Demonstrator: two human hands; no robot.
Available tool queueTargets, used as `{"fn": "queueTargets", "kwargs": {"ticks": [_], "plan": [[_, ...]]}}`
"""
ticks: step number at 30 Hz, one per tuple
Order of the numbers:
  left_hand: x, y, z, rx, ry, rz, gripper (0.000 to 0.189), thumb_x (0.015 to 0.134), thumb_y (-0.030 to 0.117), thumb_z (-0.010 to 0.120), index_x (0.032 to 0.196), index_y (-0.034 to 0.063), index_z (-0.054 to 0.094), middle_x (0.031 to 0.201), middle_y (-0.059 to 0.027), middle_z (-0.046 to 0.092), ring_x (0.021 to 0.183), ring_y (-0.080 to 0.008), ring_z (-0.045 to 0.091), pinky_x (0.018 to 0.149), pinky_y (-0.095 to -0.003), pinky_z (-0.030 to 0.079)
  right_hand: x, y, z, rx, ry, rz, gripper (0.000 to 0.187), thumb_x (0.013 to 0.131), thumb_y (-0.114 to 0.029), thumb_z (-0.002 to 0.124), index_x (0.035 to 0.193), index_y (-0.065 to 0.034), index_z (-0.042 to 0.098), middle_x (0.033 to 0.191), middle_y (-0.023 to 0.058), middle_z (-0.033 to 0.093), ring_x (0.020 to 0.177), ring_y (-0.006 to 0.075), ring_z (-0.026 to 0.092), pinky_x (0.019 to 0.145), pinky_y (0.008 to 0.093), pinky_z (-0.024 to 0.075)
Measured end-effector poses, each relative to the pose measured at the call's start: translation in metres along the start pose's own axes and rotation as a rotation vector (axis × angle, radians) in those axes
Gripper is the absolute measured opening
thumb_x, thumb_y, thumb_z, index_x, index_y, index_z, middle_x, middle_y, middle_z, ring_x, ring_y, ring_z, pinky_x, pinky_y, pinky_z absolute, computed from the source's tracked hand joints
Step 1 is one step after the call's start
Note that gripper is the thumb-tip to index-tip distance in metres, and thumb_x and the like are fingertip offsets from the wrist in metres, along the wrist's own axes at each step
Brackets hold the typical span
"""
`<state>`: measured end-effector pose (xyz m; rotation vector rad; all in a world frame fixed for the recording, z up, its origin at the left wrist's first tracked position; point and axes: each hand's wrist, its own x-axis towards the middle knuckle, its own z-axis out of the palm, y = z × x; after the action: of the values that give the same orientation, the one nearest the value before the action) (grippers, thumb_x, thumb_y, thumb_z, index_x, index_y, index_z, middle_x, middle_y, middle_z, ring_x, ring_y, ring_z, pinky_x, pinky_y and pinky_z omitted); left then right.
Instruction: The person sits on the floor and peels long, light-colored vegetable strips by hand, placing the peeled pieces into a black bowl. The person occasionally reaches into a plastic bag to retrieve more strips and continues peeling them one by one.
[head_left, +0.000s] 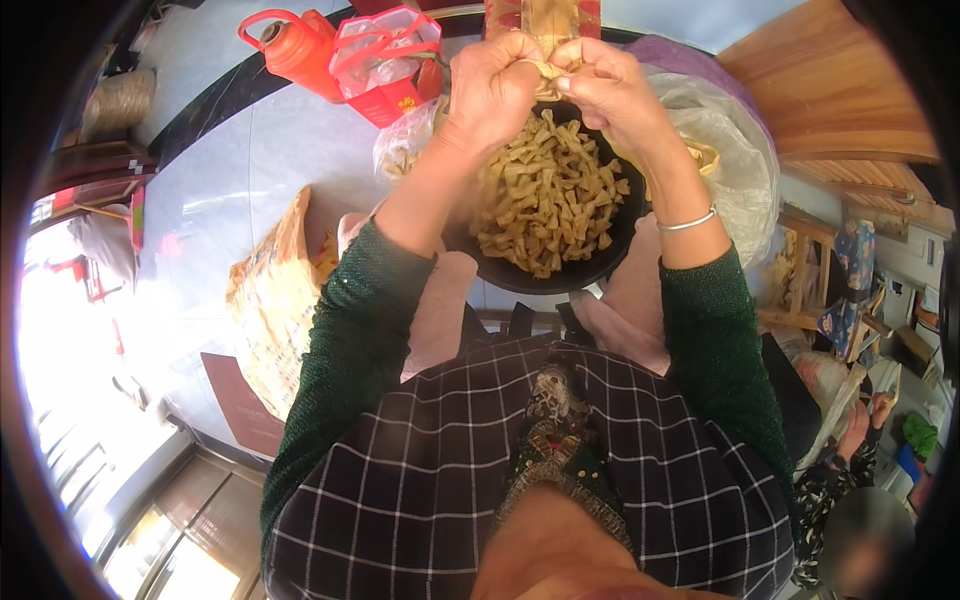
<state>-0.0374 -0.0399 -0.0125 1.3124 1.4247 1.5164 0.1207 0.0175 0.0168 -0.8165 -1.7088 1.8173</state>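
Note:
Both my hands are raised close together over the far rim of a round black pan (525, 283). Between my left hand (495, 90) and my right hand (611, 86), the fingers pinch a pale yellowish strip (550, 71), which looks twisted or folded. What the strip is made of I cannot tell. Many small tan, knotted pieces (551, 195) are heaped in the pan between my knees. To the right of the pan lies a translucent plastic bag (739, 180) with yellowish strips (703, 156) at its opening, beside my right wrist, which wears a silver bangle.
A red jug (300, 56) and a red-and-pink gift bag (386, 75) stand at the upper left. A patterned paper bag (274, 300) is left of my knees. Wooden furniture (832, 90) is at the upper right. Another person's hands (862, 424) show at the lower right.

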Motion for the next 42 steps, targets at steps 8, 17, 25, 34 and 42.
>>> {"fn": "queueTargets", "kwargs": {"ticks": [8, 17, 25, 34, 42], "plan": [[0.0, 0.019, -0.002, 0.329, 0.077, -0.017, 0.001, 0.08, 0.002, 0.06, 0.08, 0.0004, 0.061, 0.068, 0.0003, 0.06, 0.061, -0.0046, 0.054, 0.055, -0.02, 0.044, 0.003, 0.01, -0.019, 0.467, -0.26, 0.015, 0.016, 0.089, -0.012, 0.063, 0.1, 0.0001, 0.065, 0.06, -0.0063, 0.042, 0.048, 0.0018, 0.031, 0.043, 0.0184, 0.0264], [0.003, 0.011, -0.017, 0.288, -0.256, 0.082, 0.016, 0.085, 0.014, 0.069, 0.079, 0.0023, 0.06, 0.06, 0.0036, 0.054, 0.052, -0.0045, 0.049, 0.047, -0.0202, 0.039, 0.003, 0.015, -0.005, 0.282, -0.032, -0.008, 0.015, 0.091, -0.013, 0.059, 0.101, -0.0023, 0.064, 0.062, -0.0067, 0.041, 0.05, 0.0012, 0.031, 0.043, 0.0179, 0.0257], [0.002, 0.019, -0.037, -1.188, -0.548, -0.275, 0.024, 0.089, 0.014, 0.06, 0.068, 0.0049, 0.055, 0.052, -0.0005, 0.044, 0.042, -0.0074, 0.039, 0.04, -0.0229, 0.033, -0.002, -0.001, -0.035, 0.15, -0.076, -0.236, 0.014, 0.089, -0.014, 0.064, 0.087, -0.0008, 0.067, 0.058, -0.0061, 0.047, 0.047, 0.0007, 0.033, 0.042, 0.0176, 0.0235], [0.003, 0.012, -0.037, 0.391, -0.324, 0.042, 0.03, 0.091, 0.033, 0.062, 0.101, 0.0048, 0.06, 0.083, -0.0029, 0.062, 0.078, -0.013, 0.061, 0.074, -0.0264, 0.05, -0.006, 0.005, -0.034, -0.208, 0.041, -0.2, 0.012, 0.088, -0.011, 0.065, 0.086, -0.0003, 0.067, 0.069, -0.0024, 0.057, 0.054, 0.0019, 0.04, 0.046, 0.0186, 0.0287], [0.02, 0.005, -0.029, 0.558, -0.47, 0.009, 0.022, 0.091, 0.029, 0.059, 0.091, 0.0067, 0.059, 0.067, -0.0079, 0.057, 0.062, -0.0233, 0.054, 0.061, -0.0369, 0.044, 0.016, 0.014, -0.033, -0.456, 0.203, -0.156, 0.015, 0.086, -0.013, 0.066, 0.076, -0.0016, 0.067, 0.06, -0.0052, 0.053, 0.054, 0.0033, 0.042, 0.048, 0.0221, 0.0319]]}}
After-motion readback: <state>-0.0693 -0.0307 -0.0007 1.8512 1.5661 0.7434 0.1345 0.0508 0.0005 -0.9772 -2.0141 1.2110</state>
